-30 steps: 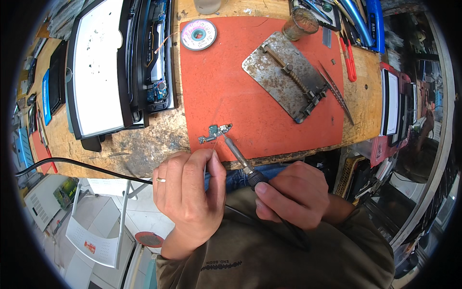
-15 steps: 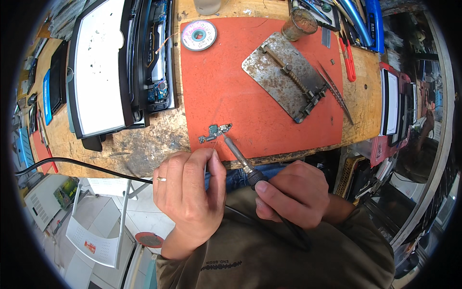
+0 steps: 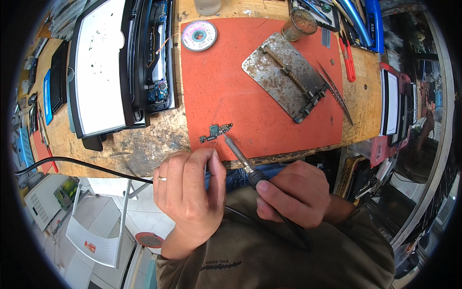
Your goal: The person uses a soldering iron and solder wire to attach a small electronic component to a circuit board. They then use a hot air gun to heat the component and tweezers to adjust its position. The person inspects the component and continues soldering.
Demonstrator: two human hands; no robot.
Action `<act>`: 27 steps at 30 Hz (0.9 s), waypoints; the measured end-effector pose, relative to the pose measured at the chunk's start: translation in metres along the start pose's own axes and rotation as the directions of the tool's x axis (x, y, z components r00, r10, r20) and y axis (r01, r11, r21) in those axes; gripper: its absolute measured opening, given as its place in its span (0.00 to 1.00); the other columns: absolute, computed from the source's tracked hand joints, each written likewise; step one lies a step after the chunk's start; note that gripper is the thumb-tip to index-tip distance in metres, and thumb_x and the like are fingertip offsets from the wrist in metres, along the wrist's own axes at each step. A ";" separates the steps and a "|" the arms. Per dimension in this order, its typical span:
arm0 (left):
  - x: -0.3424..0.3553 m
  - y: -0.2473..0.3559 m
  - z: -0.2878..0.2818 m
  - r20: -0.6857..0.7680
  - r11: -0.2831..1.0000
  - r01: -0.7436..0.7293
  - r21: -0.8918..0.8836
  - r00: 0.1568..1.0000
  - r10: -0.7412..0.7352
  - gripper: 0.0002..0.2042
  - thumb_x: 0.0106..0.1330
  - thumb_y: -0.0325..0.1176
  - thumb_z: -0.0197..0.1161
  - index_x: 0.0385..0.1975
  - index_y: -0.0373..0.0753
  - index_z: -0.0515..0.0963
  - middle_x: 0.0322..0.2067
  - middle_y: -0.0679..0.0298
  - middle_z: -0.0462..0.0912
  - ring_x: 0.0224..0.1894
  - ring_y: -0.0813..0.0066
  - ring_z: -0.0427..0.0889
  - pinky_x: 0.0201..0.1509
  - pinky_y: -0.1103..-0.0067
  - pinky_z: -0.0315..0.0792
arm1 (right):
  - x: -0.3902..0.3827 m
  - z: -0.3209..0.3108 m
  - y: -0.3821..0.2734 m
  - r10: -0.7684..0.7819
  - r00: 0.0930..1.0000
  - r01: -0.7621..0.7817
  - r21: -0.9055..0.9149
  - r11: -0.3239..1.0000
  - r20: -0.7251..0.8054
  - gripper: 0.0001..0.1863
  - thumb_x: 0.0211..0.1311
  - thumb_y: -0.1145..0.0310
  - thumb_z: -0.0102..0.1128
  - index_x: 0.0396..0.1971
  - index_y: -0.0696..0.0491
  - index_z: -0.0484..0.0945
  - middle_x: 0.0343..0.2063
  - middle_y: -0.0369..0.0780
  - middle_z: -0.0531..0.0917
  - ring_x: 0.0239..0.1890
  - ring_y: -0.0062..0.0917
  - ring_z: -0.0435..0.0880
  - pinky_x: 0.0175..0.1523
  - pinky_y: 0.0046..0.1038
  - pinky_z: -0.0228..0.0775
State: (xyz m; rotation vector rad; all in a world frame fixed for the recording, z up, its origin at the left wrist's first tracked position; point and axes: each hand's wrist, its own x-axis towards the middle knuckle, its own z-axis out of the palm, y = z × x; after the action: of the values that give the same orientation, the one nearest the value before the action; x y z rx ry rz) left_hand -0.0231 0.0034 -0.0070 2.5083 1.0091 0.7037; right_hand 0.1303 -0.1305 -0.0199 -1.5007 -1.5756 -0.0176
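Note:
A small green-and-black circuit board (image 3: 214,131) lies near the front edge of the orange-red mat (image 3: 231,86). My right hand (image 3: 296,195) is closed around the dark handle of a soldering iron (image 3: 239,155), whose tip meets or hovers just over the board's right part; contact cannot be made out. Left of the iron, my left hand (image 3: 190,188), with a ring on one finger, pinches thin solder wire (image 3: 215,143) between thumb and forefinger. The wire's end reaches toward the board beside the iron's tip.
Farther back on the mat are a wick spool (image 3: 199,35), a rusty metal board holder (image 3: 284,72), tweezers (image 3: 337,94) and a glass jar (image 3: 299,25). An opened device (image 3: 159,62) stands at left. A black cable (image 3: 86,166) crosses the bench's front left.
Both hands, the iron and the wire stay nearly in place. The circuit board's right part looks slightly turned or shifted under the tip.

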 end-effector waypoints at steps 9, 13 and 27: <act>0.000 0.000 0.000 -0.006 1.000 -0.004 0.006 1.000 0.004 0.09 0.62 0.18 0.76 0.39 0.35 0.85 0.34 0.56 0.86 0.36 0.55 0.85 0.41 0.65 0.77 | 0.000 -0.001 0.001 0.006 1.000 -0.005 0.015 1.000 -0.019 0.14 0.61 0.71 0.79 0.45 0.59 0.91 0.26 0.37 0.82 0.23 0.25 0.82 0.24 0.26 0.73; 0.000 0.001 0.000 -0.003 1.000 -0.001 0.006 1.000 0.001 0.09 0.62 0.18 0.76 0.38 0.35 0.85 0.34 0.56 0.86 0.36 0.55 0.85 0.41 0.65 0.77 | 0.001 0.000 0.000 0.019 1.000 -0.019 0.020 1.000 -0.008 0.14 0.60 0.71 0.79 0.45 0.59 0.91 0.26 0.36 0.81 0.24 0.25 0.82 0.24 0.26 0.73; 0.000 0.001 0.001 -0.005 1.000 0.002 0.012 1.000 -0.002 0.09 0.61 0.18 0.76 0.39 0.35 0.85 0.34 0.57 0.86 0.36 0.56 0.85 0.41 0.65 0.77 | 0.001 -0.002 -0.001 0.029 0.999 -0.028 0.030 0.999 -0.026 0.14 0.58 0.72 0.80 0.43 0.60 0.91 0.26 0.36 0.82 0.24 0.25 0.82 0.25 0.25 0.73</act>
State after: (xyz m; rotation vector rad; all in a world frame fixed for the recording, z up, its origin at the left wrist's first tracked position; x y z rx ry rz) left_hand -0.0223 0.0022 -0.0071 2.5163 1.0206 0.7051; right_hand 0.1304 -0.1314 -0.0177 -1.4942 -1.5266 0.0019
